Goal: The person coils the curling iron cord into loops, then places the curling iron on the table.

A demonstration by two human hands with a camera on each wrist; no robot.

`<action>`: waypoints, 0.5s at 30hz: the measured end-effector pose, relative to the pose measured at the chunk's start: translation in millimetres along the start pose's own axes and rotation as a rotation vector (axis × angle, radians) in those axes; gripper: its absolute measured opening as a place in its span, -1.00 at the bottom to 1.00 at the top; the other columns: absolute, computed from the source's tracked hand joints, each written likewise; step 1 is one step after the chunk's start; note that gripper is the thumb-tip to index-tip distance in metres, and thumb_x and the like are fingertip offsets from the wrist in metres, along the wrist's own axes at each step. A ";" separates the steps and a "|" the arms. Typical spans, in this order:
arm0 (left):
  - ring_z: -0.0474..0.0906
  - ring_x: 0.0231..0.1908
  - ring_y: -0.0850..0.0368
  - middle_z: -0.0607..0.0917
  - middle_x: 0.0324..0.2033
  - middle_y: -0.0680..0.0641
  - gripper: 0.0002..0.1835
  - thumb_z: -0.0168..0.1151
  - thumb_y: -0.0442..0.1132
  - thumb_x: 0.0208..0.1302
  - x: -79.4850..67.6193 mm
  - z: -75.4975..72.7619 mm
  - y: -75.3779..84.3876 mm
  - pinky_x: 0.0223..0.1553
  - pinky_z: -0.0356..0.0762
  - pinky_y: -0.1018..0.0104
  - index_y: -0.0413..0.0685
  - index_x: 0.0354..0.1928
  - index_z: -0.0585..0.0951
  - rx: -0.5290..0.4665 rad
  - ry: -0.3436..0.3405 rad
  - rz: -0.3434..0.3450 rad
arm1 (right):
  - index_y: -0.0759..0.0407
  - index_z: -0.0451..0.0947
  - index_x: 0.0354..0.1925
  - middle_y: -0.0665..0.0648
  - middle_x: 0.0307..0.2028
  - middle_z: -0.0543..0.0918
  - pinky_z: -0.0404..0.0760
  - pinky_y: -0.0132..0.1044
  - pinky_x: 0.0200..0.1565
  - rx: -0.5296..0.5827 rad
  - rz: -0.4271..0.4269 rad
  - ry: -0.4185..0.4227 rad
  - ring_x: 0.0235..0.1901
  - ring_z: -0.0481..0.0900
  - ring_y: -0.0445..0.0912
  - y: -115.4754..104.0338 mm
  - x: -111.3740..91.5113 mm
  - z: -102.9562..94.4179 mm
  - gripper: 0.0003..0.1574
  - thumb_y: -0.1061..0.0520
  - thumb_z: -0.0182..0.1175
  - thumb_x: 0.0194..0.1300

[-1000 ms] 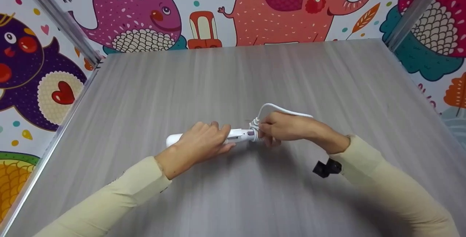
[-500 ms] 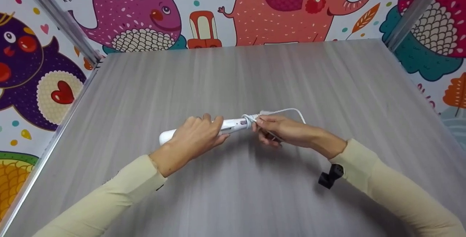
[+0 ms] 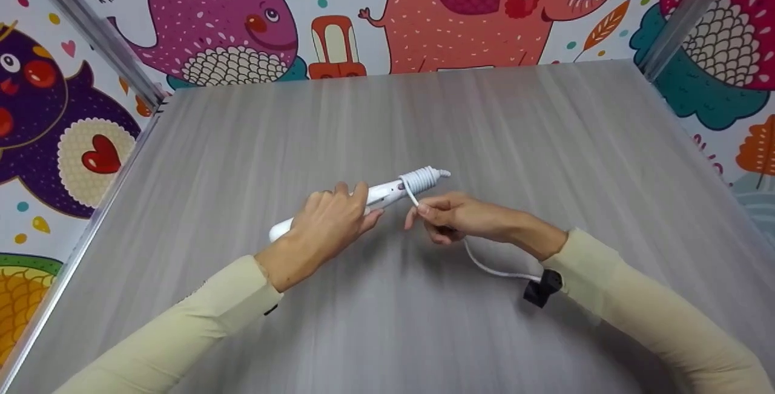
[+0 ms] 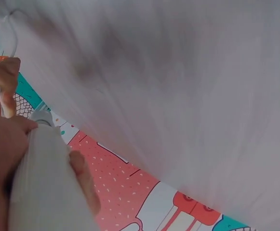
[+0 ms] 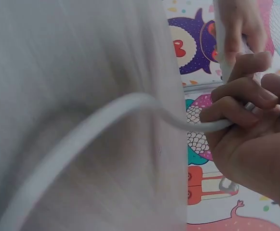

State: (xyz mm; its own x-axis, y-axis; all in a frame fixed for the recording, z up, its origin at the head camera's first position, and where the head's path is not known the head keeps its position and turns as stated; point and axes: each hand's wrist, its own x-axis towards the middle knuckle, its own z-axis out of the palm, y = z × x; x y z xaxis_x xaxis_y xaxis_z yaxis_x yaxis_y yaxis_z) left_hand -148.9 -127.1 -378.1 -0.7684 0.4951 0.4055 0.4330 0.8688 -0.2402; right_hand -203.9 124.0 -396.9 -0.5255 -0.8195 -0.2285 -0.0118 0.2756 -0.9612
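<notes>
A white hair straightener (image 3: 382,194) is held up at a slant over the table, its far end pointing up and right in the head view. My left hand (image 3: 327,224) grips its body from above, with the rounded near end showing behind the palm. White cord (image 3: 419,181) lies in several turns round the far end. Lower right of those turns, my right hand (image 3: 469,219) pinches the running part of the cord between thumb and forefinger. In the right wrist view the loose cord (image 5: 130,103) passes through the curled fingers and bends away toward the camera.
The grey wood-grain table (image 3: 290,134) spreads around both hands. Beyond it stand walls printed with cartoon animals, with metal posts (image 3: 97,37) at the corners. A black piece (image 3: 542,288) sits by the right cuff, where the loose cord disappears from sight.
The straightener's far end has tilted up and away. My right hand has moved from beside the coil to below it, drawing the cord over the front. The loose cord now hangs below that hand.
</notes>
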 end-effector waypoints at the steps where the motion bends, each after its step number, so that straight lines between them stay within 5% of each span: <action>1: 0.51 -0.75 0.04 0.51 -0.68 -0.10 -0.54 0.29 0.12 0.33 0.3 -0.2 0.1 -0.73 0.49 0.15 -0.16 -0.39 0.46 -0.015 -0.006 -0.009 | 0.37 0.44 0.11 -0.04 -0.63 0.39 0.10 -0.32 -0.57 -0.014 0.002 0.002 -0.62 0.24 -0.22 0.0 0.2 -0.6 -0.43 -0.10 -0.18 0.62; 7: 0.46 -0.72 0.04 0.51 -0.64 -0.15 -0.57 0.21 0.03 0.41 0.2 -2.6 -3.5 -0.72 0.48 0.10 -0.26 -0.32 0.46 -0.202 -0.080 -0.135 | 0.23 0.55 0.09 -0.06 -0.63 0.36 0.13 -0.36 -0.56 -0.041 0.036 0.045 -0.62 0.24 -0.24 2.1 -1.6 -10.1 -0.45 -0.14 -0.16 0.61; 15: 0.44 -0.69 0.07 0.52 -0.61 -0.15 -0.57 0.12 0.02 0.48 1.6 -13.2 -9.1 -0.72 0.44 0.16 -0.29 -0.24 0.45 -0.377 -0.106 -0.247 | 0.09 0.63 -0.17 -0.11 -0.65 0.30 0.02 -0.27 -0.48 0.183 0.007 -0.013 -0.62 0.20 -0.28 13.4 -2.9 -24.5 -0.47 -0.18 -0.16 0.60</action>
State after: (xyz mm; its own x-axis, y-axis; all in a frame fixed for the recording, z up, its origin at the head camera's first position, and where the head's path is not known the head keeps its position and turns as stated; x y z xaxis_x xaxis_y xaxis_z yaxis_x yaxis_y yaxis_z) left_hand -147.9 -134.2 -363.7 -0.9054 0.2865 0.3132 0.3573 0.9128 0.1980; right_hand -223.4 142.4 -405.4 -0.5140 -0.8246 -0.2363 0.1474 0.1865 -0.9713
